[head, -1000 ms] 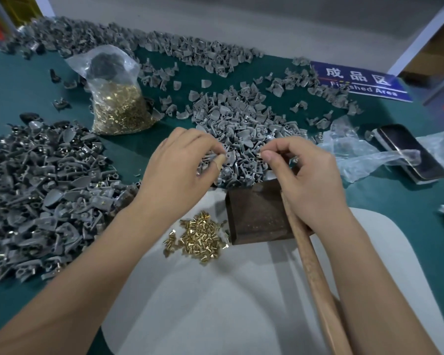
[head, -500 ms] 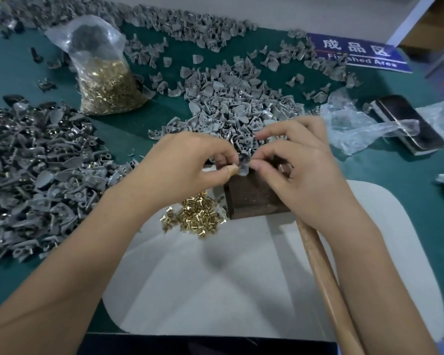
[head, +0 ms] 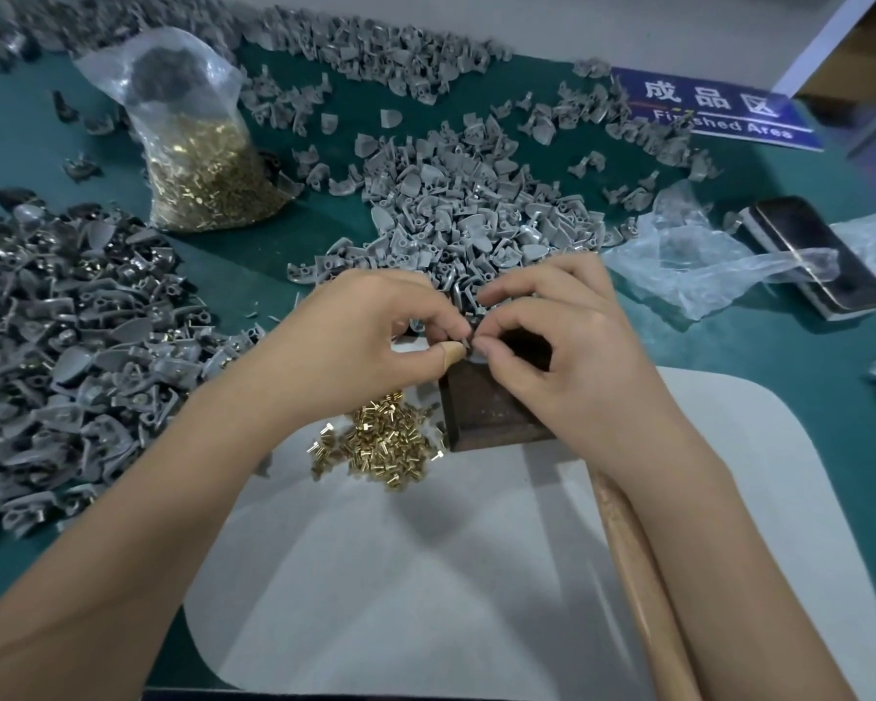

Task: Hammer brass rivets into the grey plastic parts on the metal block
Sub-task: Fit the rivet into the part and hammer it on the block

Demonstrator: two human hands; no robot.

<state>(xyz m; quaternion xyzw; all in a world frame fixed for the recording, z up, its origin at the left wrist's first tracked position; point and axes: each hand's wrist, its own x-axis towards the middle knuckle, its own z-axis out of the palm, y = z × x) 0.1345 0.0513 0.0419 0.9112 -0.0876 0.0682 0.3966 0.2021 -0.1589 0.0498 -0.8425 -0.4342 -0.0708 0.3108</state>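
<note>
— Grey plastic parts [head: 471, 220] lie heaped on the green worktop [head: 780, 397], a darker heap [head: 72, 336] at left.
— And the metal block [head: 491, 412]?
— On the white mat [head: 426, 574], loose brass rivets [head: 380, 447] beside it.
— The hands?
— Left hand [head: 355, 341] and right hand [head: 562, 346] meet above the block, fingers [head: 451, 352] curled, pinching one small grey part [head: 469, 342] between them.
</note>
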